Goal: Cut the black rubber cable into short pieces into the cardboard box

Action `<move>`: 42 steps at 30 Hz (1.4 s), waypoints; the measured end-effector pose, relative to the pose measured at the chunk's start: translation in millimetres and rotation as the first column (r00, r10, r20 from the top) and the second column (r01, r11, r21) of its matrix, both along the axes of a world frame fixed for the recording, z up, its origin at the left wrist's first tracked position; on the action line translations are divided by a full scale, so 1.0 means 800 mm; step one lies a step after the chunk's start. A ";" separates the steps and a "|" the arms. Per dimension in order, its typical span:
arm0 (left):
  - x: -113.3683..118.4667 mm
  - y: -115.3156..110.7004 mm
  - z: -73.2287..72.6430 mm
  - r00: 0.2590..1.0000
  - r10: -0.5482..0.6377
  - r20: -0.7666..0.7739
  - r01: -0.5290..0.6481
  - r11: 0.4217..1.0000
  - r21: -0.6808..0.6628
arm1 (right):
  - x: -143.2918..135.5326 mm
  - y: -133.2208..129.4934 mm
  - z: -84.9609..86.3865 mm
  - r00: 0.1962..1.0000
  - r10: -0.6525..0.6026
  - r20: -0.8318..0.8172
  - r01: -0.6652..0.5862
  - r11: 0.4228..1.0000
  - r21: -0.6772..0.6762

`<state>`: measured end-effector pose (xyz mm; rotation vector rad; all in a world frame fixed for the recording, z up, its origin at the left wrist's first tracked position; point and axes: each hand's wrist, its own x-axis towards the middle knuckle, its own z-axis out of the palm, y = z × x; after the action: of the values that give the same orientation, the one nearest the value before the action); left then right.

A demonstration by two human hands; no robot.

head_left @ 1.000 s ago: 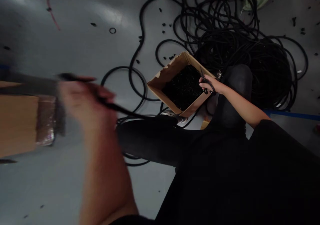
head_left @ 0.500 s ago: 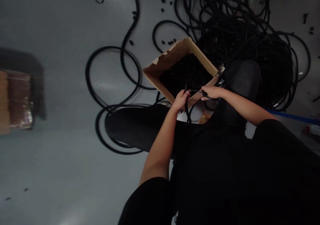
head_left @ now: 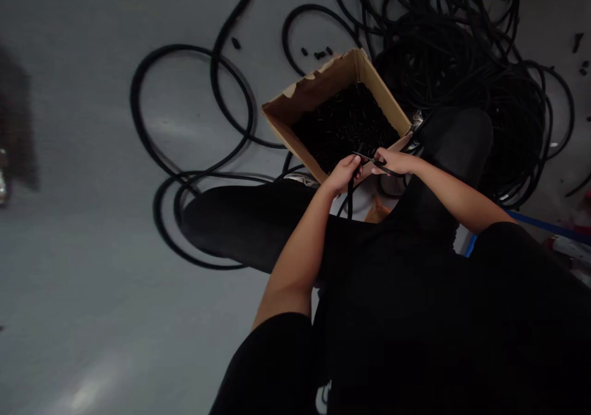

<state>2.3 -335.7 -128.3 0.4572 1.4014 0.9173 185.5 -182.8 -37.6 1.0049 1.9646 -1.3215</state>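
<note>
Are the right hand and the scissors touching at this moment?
Touching: the head view shows the right hand gripping the scissors at the handle end, blades pointing toward the left hand.

I've got one pair of scissors (head_left: 388,170) on one black tube (head_left: 349,202) here, over one cardboard box (head_left: 318,88)! Inside, black pieces (head_left: 351,119) too many to count; just past its far rim, I make it three loose bits (head_left: 319,55).

The box (head_left: 318,88) is matt cardboard, its torn rim rough; the cable (head_left: 135,101) looks smooth and rubbery; the scissors (head_left: 367,158) have metallic-looking blades; the floor (head_left: 92,218) shines smoothly; the trousers (head_left: 249,218) are matt cloth.
</note>
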 end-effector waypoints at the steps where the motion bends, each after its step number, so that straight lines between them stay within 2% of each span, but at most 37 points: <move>1: -0.001 0.000 0.001 1.000 0.008 0.002 -0.008 1.000 -0.007 | -0.001 0.000 0.002 1.000 -0.008 0.008 0.008 1.000 -0.012; 9: -0.007 -0.003 0.002 0.999 0.015 0.028 -0.015 1.000 -0.008 | -0.011 -0.002 0.013 1.000 0.013 -0.020 -0.013 1.000 0.000; 16: -0.007 0.002 0.001 1.000 0.028 0.004 -0.028 1.000 0.002 | -0.018 -0.006 0.026 0.992 0.128 -0.011 -0.122 0.970 0.210; 19: -0.009 0.005 -0.003 0.998 -0.013 -0.068 0.014 1.000 0.004 | -0.021 -0.009 0.030 0.984 0.176 0.017 -0.175 0.953 0.248; 23: -0.015 0.004 -0.010 0.958 -0.051 -0.283 0.055 0.998 0.005 | -0.024 -0.013 0.033 0.988 0.152 0.025 -0.154 0.963 0.221; 28: -0.020 -0.001 -0.011 0.889 -0.070 -0.452 0.092 0.995 0.026 | -0.024 -0.014 0.027 0.994 0.110 0.004 -0.109 0.974 0.199; 34: -0.022 -0.005 -0.011 0.872 -0.167 -0.461 0.230 0.969 0.085 | -0.021 -0.012 0.014 0.990 0.137 0.024 -0.138 0.962 0.237; 42: -0.016 -0.004 -0.020 0.879 -0.118 -0.462 0.157 0.987 0.047 | -0.025 -0.017 0.005 0.993 0.113 0.016 -0.114 0.967 0.228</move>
<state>-10.4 -338.8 -144.0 0.8701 1.7353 0.7803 165.2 -196.4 -33.5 0.9805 2.1750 -1.0485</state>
